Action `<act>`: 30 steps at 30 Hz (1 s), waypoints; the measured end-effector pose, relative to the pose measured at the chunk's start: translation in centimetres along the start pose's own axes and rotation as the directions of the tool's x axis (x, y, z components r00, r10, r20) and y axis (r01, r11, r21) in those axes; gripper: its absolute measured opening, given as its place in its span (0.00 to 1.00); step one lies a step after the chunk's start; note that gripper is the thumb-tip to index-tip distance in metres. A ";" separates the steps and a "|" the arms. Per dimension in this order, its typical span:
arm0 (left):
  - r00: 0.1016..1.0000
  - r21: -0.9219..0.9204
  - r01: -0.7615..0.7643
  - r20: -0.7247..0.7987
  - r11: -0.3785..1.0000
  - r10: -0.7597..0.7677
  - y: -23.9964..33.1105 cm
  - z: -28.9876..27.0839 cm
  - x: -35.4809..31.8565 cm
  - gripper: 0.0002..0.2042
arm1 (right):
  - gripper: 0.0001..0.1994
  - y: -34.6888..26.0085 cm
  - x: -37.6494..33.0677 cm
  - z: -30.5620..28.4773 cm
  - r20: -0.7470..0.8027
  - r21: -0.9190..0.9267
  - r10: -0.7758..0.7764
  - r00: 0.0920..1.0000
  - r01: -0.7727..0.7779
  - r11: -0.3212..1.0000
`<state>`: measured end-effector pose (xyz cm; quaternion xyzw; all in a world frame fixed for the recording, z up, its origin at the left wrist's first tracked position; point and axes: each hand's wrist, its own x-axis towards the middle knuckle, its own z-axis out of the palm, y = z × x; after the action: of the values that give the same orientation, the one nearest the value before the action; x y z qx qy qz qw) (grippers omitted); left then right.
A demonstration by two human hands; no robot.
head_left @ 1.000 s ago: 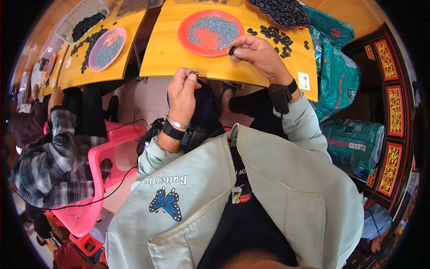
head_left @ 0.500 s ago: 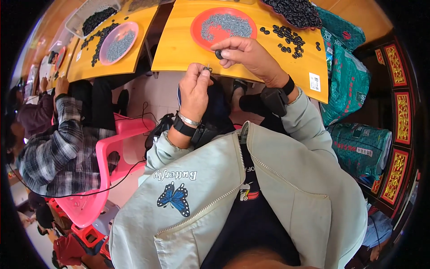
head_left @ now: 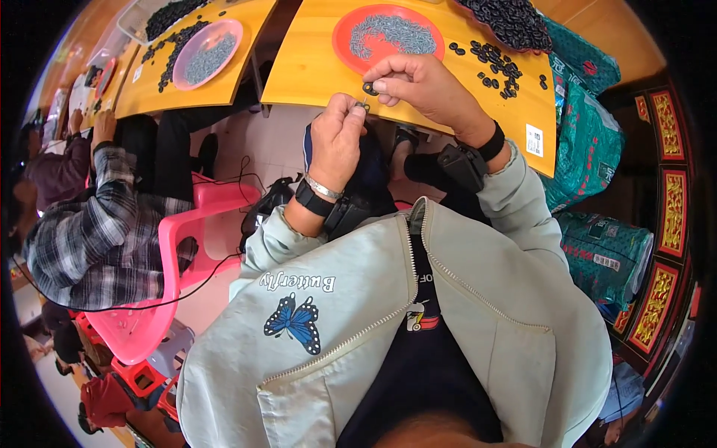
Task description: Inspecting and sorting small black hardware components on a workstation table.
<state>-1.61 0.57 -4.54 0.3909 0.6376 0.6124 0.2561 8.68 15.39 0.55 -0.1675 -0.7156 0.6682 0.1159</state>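
Two hands bring small black pieces close together just below the red plate (head_left: 340, 43).
Below the red plate, at the near edge of the yellow bench (head_left: 302, 75), the left hand (head_left: 337, 142) has thumb and forefinger clamped on a small dark piece (head_left: 362, 106), from which a thin metal pin (head_left: 365, 98) sticks up. The right hand (head_left: 429, 88), nearer the plate, pinches a rounded black piece (head_left: 368, 88) just above that pin; whether they touch, I cannot tell. Grey metal pins (head_left: 396, 31) lie inside the plate. Right of the plate, loose black pieces (head_left: 499, 58) are scattered; above these, to the plate's upper right, sits a heap of black pieces (head_left: 509, 21).
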 end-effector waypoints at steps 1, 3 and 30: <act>1.000 0.001 0.001 -0.002 1.000 -0.001 0.0 0.0 0.0 0.07 | 0.09 0.1 0.1 0.0 0.002 0.001 0.000 1.000 0.000 1.000; 1.000 0.011 -0.004 -0.003 1.000 0.004 0.0 -0.1 0.0 0.07 | 0.09 0.2 0.1 0.0 0.012 -0.023 -0.007 1.000 0.007 1.000; 0.997 0.153 -0.081 -0.004 0.985 0.083 -0.2 -0.4 -0.7 0.06 | 0.09 0.5 -0.3 1.0 0.000 -0.251 -0.127 0.992 0.123 0.960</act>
<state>-1.57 -0.16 -4.83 0.4322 0.6674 0.5737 0.1965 8.60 14.35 -0.03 -0.1406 -0.8024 0.5623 0.1417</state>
